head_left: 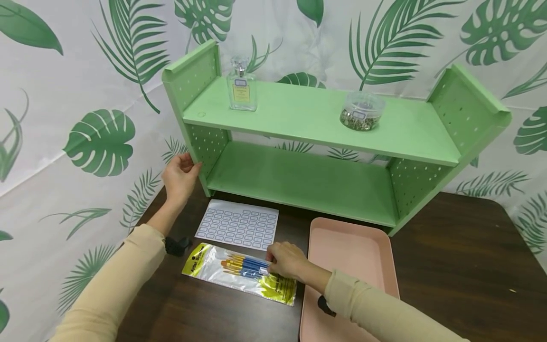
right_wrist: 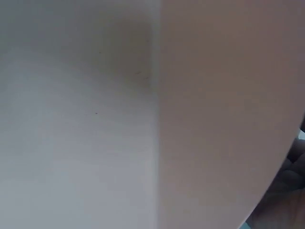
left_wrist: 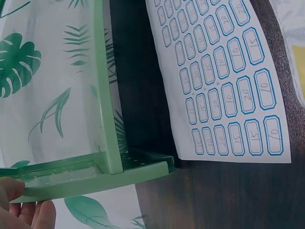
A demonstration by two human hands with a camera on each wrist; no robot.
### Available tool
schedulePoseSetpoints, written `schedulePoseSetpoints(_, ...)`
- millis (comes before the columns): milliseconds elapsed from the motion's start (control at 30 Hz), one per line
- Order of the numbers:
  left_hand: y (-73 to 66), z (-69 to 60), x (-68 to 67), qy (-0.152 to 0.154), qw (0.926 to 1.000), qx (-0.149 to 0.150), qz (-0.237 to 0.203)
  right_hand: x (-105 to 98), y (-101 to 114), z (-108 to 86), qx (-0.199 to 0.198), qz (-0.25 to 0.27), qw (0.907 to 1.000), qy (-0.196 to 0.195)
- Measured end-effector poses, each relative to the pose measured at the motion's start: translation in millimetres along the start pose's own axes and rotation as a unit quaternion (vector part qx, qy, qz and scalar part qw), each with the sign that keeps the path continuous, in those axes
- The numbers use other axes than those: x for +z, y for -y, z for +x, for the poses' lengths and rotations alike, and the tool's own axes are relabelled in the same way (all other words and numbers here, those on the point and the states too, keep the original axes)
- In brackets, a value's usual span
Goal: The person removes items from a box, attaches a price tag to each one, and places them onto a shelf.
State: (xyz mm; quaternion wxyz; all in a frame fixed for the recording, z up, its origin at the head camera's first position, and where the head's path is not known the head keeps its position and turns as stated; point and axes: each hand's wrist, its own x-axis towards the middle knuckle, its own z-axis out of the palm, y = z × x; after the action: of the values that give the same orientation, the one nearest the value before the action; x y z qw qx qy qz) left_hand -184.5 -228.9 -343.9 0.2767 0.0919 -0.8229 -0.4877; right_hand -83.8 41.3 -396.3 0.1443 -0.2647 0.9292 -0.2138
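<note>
At the left end of the green shelf point(head_left: 299, 175), my left hand point(head_left: 179, 180) grips the edge of the side panel. In the left wrist view, the thumb lies on one side of that panel point(left_wrist: 95, 183) and the fingers on the other. My right hand point(head_left: 288, 260), fingers curled, holds the upper edge of a clear packet of paintbrushes point(head_left: 239, 273) near its right end. Blue and yellow brushes show through the plastic, and a small white label point(head_left: 263, 270) is on it. The right wrist view mostly shows the pink tray point(right_wrist: 228, 114); the fingers there are dark and partly hidden.
A sheet of labels point(head_left: 239, 223) lies between packet and shelf. The pink tray point(head_left: 350, 237) sits under the right forearm. On the upper shelf stand a perfume bottle point(head_left: 242, 90) and a clear round jar point(head_left: 362, 111) of small pieces. Leaf-print cloth point(head_left: 98, 142) hangs behind.
</note>
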Motion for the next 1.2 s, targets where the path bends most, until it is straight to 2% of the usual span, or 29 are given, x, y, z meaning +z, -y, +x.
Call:
schedulePoseSetpoints(267, -0.4, 0.8, 0.1, 0.001, 0.9998, 0.019, 0.004, -4.1, -2.4, -0.3, -0.034, 0.018, 0.9993, 0.001)
schedulePoseSetpoints(600, 1.7, 2.6, 0.2, 0.004, 0.9995, 0.030, 0.010, -19.2, -0.7, -3.0, -0.015, 0.099, 0.9944, 0.034)
schedulePoseSetpoints(867, 2.8, 1.3, -0.1, 0.004, 0.9992, 0.035, 0.020, -38.9, -9.9, -2.2, -0.038, 0.128, 0.9906, 0.030)
schedulePoseSetpoints(1033, 3.1, -0.3, -0.5, 0.004, 0.9992, 0.036, 0.017, -56.0, -18.9, -0.3, -0.029, 0.155, 0.9874, 0.016)
schedulePoseSetpoints(1200, 3.2, -4.3, -2.0, 0.010, 0.9994, 0.029, 0.015, -79.5, -29.9, 3.5, -0.012, 0.197, 0.9803, -0.005)
